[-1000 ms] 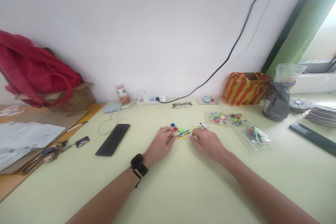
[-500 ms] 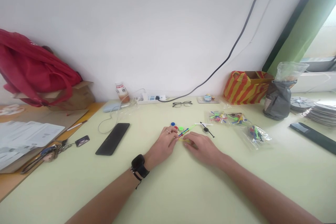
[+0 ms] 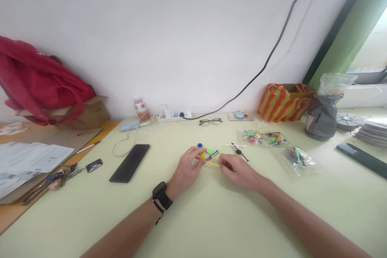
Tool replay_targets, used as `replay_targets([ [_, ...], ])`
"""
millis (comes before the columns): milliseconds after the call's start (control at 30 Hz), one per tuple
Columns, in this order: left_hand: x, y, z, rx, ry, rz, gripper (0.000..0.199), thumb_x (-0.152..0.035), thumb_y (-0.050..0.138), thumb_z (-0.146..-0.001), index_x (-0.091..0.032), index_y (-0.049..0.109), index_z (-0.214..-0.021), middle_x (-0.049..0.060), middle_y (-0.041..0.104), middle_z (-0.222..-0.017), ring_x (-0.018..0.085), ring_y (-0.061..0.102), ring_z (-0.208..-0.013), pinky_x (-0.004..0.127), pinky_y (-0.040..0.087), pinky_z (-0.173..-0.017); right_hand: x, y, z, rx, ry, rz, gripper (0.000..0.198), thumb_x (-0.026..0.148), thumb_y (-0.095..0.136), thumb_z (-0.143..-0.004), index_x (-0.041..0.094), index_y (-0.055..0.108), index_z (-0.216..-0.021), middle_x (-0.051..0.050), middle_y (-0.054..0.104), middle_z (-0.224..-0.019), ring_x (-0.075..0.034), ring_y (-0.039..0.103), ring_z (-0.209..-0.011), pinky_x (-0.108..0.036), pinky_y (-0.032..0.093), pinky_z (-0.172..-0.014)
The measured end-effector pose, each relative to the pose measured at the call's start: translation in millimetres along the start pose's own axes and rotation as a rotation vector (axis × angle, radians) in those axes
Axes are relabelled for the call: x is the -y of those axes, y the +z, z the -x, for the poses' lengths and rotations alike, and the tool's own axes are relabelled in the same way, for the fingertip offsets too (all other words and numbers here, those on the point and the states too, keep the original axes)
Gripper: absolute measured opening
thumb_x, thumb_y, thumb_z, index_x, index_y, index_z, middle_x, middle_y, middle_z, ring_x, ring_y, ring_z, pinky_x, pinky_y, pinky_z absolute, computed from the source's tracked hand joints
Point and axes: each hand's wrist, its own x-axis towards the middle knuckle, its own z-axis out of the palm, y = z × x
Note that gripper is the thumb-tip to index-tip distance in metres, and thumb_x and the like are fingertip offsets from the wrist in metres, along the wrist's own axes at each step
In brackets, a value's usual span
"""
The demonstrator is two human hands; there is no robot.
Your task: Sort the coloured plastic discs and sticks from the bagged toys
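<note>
Across the pale table (image 3: 193, 217), the left hand (image 3: 186, 167) pinches the yellow piece (image 3: 202, 155) near the yellow stick (image 3: 214, 165), best gripped lightly by its edge, while the right hand (image 3: 237, 169) curls nearby, its grip hidden

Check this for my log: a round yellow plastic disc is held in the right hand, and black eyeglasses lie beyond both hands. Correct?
Wrong hand: the head view shows the round yellow plastic disc in the left hand. The rest stands.
</note>
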Motion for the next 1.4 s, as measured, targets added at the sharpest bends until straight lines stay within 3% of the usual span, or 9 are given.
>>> replay_targets([
  [200, 6.6, 3.7, -1.2, -0.110, -0.159, 0.280, 0.030, -0.037, 0.070, -0.095, -0.023, 0.071, -0.121, 0.009, 0.064, -0.119, 0.021, 0.072, -0.106, 0.036, 0.064, -0.092, -3.9, -6.3, -2.1, 0.096, 0.142, -0.343, 0.008, 0.017, 0.050, -0.084, 0.023, 0.047, -0.080, 0.007, 0.046, -0.060, -0.011, 0.043, -0.048, -0.024, 0.032, -0.047],
  [300, 8.1, 4.2, -2.3, -0.171, -0.205, 0.379, 0.031, -0.040, 0.076, -0.089, -0.020, 0.075, -0.112, 0.010, 0.062, -0.119, 0.021, 0.074, -0.100, 0.033, 0.065, -0.085, -3.1, -8.8, -4.7, 0.033, 0.210, -0.438, 0.010, 0.028, 0.055, -0.089, 0.022, 0.053, -0.082, 0.007, 0.047, -0.058, -0.010, 0.043, -0.044, -0.024, 0.033, -0.045],
  [467, 0.8, 1.8, -4.1, -0.152, -0.290, 0.479, 0.031, -0.039, 0.080, -0.085, -0.018, 0.075, -0.108, 0.011, 0.075, -0.114, 0.023, 0.075, -0.102, 0.035, 0.063, -0.090, 4.3, -11.6, -6.8, -0.122, 0.168, -0.539, 0.034, 0.054, 0.060, -0.095, 0.021, 0.059, -0.090, 0.006, 0.043, -0.061, -0.011, 0.041, -0.055, -0.026, 0.035, -0.053],
  [600, -3.9, 2.6, -2.3, -0.108, -0.353, 0.522, 0.044, -0.040, 0.086, -0.079, -0.018, 0.073, -0.115, 0.009, 0.078, -0.106, 0.021, 0.076, -0.085, 0.032, 0.064, -0.075, 9.5, -5.3, -5.0, -0.095, 0.132, -0.597, 0.036, 0.058, 0.060, -0.097, 0.022, 0.061, -0.096, 0.006, 0.042, -0.066, -0.012, 0.040, -0.059, -0.027, 0.034, -0.055],
  [833, -11.2, 6.0, 3.7, 0.037, -0.241, 0.447, 0.036, -0.036, 0.087, -0.079, -0.017, 0.077, -0.108, 0.011, 0.077, -0.108, 0.024, 0.075, -0.097, 0.040, 0.064, -0.093, 14.8, 11.0, -4.5, -0.105, 0.083, -0.533, 0.037, 0.057, 0.059, -0.098, 0.021, 0.066, -0.097, 0.001, 0.054, -0.072, -0.014, 0.045, -0.061, -0.028, 0.038, -0.057],
  [967, -18.6, 5.5, 6.3, 0.099, -0.160, 0.389, 0.035, -0.034, 0.083, -0.083, -0.020, 0.077, -0.115, 0.011, 0.074, -0.114, 0.025, 0.074, -0.102, 0.041, 0.064, -0.095, 11.6, 12.6, -4.1, -0.165, 0.083, -0.421, 0.035, 0.055, 0.057, -0.099, 0.022, 0.069, -0.099, -0.004, 0.067, -0.085, -0.018, 0.054, -0.070, -0.032, 0.044, -0.064],
  [1133, -21.2, 4.7, 6.2, 0.084, -0.152, 0.374, 0.026, -0.034, 0.073, -0.092, -0.021, 0.078, -0.114, 0.010, 0.074, -0.108, 0.022, 0.075, -0.097, 0.038, 0.064, -0.091, 7.6, 11.7, -3.7, -0.195, 0.072, -0.337, 0.032, 0.051, 0.056, -0.100, 0.022, 0.071, -0.101, -0.004, 0.066, -0.083, -0.018, 0.054, -0.070, -0.033, 0.045, -0.065],
  [1233, -22.9, 3.6, 5.6, 0.090, -0.132, 0.361, 0.024, -0.033, 0.074, -0.090, -0.020, 0.078, -0.110, 0.010, 0.076, -0.107, 0.023, 0.075, -0.095, 0.038, 0.065, -0.090, 11.7, 10.8, -2.7, -0.176, 0.076, -0.433, 0.029, 0.049, 0.060, -0.099, 0.024, 0.069, -0.107, -0.003, 0.065, -0.083, -0.018, 0.055, -0.069, -0.033, 0.047, -0.066],
  [1400, -26.9, 1.7, 5.7, 0.032, -0.136, 0.322, 0.014, -0.030, 0.077, -0.088, -0.020, 0.076, -0.097, 0.007, 0.079, -0.100, 0.023, 0.074, -0.095, 0.040, 0.062, -0.093, 21.9, 8.0, -0.5, -0.159, 0.117, -0.746, 0.041, 0.050, 0.066, -0.095, 0.030, 0.053, -0.128, -0.005, 0.065, -0.116, -0.013, 0.055, -0.068, -0.033, 0.053, -0.068],
])
